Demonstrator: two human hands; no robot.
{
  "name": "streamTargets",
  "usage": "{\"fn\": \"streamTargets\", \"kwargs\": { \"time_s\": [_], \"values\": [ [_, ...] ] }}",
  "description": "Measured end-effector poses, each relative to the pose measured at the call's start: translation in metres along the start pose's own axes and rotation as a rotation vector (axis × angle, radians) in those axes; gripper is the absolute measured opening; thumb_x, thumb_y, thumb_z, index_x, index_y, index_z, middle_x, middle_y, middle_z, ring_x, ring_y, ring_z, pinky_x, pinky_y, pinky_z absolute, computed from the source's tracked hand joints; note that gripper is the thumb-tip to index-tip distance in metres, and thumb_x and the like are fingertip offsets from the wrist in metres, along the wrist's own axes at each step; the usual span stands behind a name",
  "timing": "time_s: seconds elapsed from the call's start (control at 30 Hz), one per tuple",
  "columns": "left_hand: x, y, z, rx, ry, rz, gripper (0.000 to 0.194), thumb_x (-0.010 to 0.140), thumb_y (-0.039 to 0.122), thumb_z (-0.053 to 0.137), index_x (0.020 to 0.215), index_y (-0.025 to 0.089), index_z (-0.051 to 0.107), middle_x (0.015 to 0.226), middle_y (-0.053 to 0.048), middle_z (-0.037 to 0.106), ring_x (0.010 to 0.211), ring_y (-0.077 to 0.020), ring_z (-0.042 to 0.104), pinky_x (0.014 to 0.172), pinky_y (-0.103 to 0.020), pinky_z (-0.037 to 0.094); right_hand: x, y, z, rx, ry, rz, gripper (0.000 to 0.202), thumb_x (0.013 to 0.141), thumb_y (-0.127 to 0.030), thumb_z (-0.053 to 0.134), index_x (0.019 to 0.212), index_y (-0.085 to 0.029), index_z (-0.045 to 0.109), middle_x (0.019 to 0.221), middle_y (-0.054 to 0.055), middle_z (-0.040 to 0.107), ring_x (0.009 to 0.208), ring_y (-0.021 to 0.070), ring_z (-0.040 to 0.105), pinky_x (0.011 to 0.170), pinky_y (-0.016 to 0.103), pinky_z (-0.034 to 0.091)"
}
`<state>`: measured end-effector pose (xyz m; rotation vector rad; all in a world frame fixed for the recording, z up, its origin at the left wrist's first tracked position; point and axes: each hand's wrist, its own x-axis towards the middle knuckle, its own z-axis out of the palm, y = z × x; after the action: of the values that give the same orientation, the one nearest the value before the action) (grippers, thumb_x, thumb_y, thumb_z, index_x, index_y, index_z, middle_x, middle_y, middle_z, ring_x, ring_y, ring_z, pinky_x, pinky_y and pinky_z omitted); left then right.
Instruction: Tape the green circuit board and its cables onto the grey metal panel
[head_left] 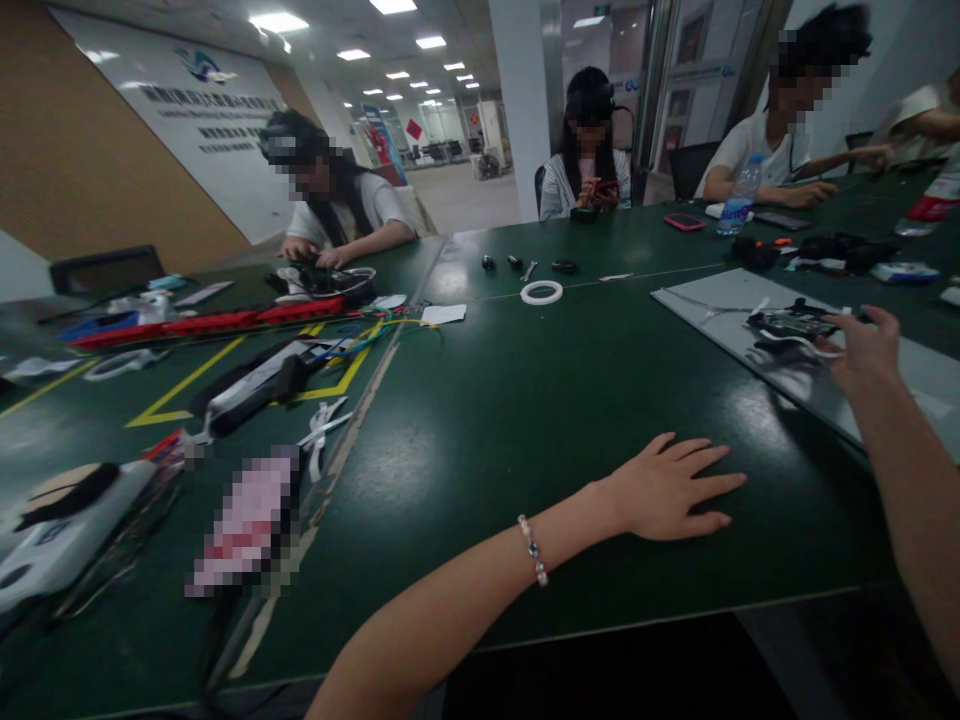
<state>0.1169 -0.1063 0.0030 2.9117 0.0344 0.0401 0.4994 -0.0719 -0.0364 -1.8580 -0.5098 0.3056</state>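
My left hand [679, 490] lies flat on the green table [480, 420], palm down and fingers spread, holding nothing. A beaded bracelet [533, 550] circles that wrist. Over the grey board [757, 395] at the right, my right hand [870, 345] has its thumb and a finger drawn together at the edge of a tangled black and white item [795, 328]. The other fingers are raised. What exactly is pinched there is blurred, and the kind of item does not show clearly.
A white tape roll [541, 292] and several small dark items lie farther back. To the left are a power bank-like white device [67, 540], cables and red strips [247, 318]. A water bottle [739, 197] stands at the far right. Several people sit around the table.
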Motion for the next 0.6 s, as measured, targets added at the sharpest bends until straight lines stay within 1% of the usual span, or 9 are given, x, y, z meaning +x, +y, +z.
{"fn": "streamTargets", "kwargs": {
  "time_s": [0.07, 0.13, 0.23, 0.37, 0.43, 0.5, 0.6],
  "values": [
    [0.000, -0.001, -0.001, -0.010, 0.000, 0.005, 0.055, 0.098, 0.045, 0.028, 0.146, 0.020, 0.030, 0.156, -0.010, 0.023, 0.144, -0.0251, 0.019, 0.114, -0.048, 0.019, 0.001, 0.004, 0.004, 0.090, 0.025, 0.042, 0.077, 0.082, -0.026, 0.058, 0.141, -0.026, 0.009, 0.134, 0.014, 0.042, 0.090, 0.0097, 0.062, 0.066, 0.020, 0.048],
    [-0.001, -0.001, -0.002, -0.014, -0.005, 0.003, 0.054, 0.098, 0.045, 0.028, 0.146, 0.020, 0.030, 0.156, -0.009, 0.022, 0.144, -0.0254, 0.018, 0.114, -0.049, 0.018, 0.002, 0.008, 0.007, 0.154, 0.029, 0.067, 0.082, 0.075, -0.023, 0.064, 0.139, -0.029, 0.013, 0.132, 0.013, 0.045, 0.086, 0.0104, 0.062, 0.064, 0.020, 0.048],
    [-0.001, 0.000, -0.003, -0.020, -0.007, 0.004, 0.055, 0.098, 0.045, 0.029, 0.146, 0.020, 0.029, 0.156, -0.009, 0.022, 0.144, -0.0252, 0.018, 0.114, -0.049, 0.018, 0.004, 0.011, 0.013, 0.192, 0.043, 0.071, 0.080, 0.067, -0.018, 0.067, 0.135, -0.029, 0.026, 0.131, 0.012, 0.046, 0.087, 0.0124, 0.061, 0.063, 0.021, 0.048],
    [0.000, 0.000, -0.004, -0.019, -0.014, -0.020, 0.054, 0.098, 0.045, 0.029, 0.146, 0.022, 0.029, 0.156, -0.008, 0.023, 0.144, -0.0249, 0.017, 0.114, -0.049, 0.018, 0.008, 0.014, 0.019, 0.190, 0.118, 0.080, 0.071, 0.063, -0.019, 0.069, 0.125, -0.025, 0.036, 0.130, 0.013, 0.045, 0.088, 0.0145, 0.060, 0.064, 0.022, 0.049],
    [0.000, 0.000, -0.005, -0.019, -0.018, -0.027, 0.054, 0.098, 0.045, 0.029, 0.147, 0.023, 0.029, 0.156, -0.007, 0.022, 0.144, -0.0251, 0.017, 0.114, -0.049, 0.017, 0.010, 0.014, 0.020, 0.191, 0.148, 0.087, 0.064, 0.065, -0.020, 0.064, 0.122, -0.025, 0.036, 0.132, 0.013, 0.042, 0.089, 0.0146, 0.060, 0.066, 0.023, 0.049],
    [0.000, -0.001, -0.005, -0.024, -0.022, -0.020, 0.054, 0.098, 0.045, 0.030, 0.147, 0.023, 0.028, 0.156, -0.007, 0.022, 0.144, -0.0252, 0.017, 0.115, -0.049, 0.017, 0.012, 0.013, 0.018, 0.190, 0.159, 0.095, 0.059, 0.069, -0.017, 0.052, 0.123, -0.026, 0.031, 0.133, 0.013, 0.040, 0.092, 0.0149, 0.060, 0.064, 0.024, 0.049],
    [0.000, -0.002, -0.006, -0.033, -0.022, -0.003, 0.054, 0.098, 0.045, 0.029, 0.147, 0.021, 0.029, 0.156, -0.008, 0.022, 0.144, -0.0251, 0.017, 0.115, -0.049, 0.017, 0.010, 0.010, 0.010, 0.155, 0.105, 0.085, 0.059, 0.070, -0.015, 0.034, 0.126, -0.028, 0.022, 0.132, 0.013, 0.040, 0.092, 0.0152, 0.062, 0.059, 0.025, 0.048]
  ]
}}
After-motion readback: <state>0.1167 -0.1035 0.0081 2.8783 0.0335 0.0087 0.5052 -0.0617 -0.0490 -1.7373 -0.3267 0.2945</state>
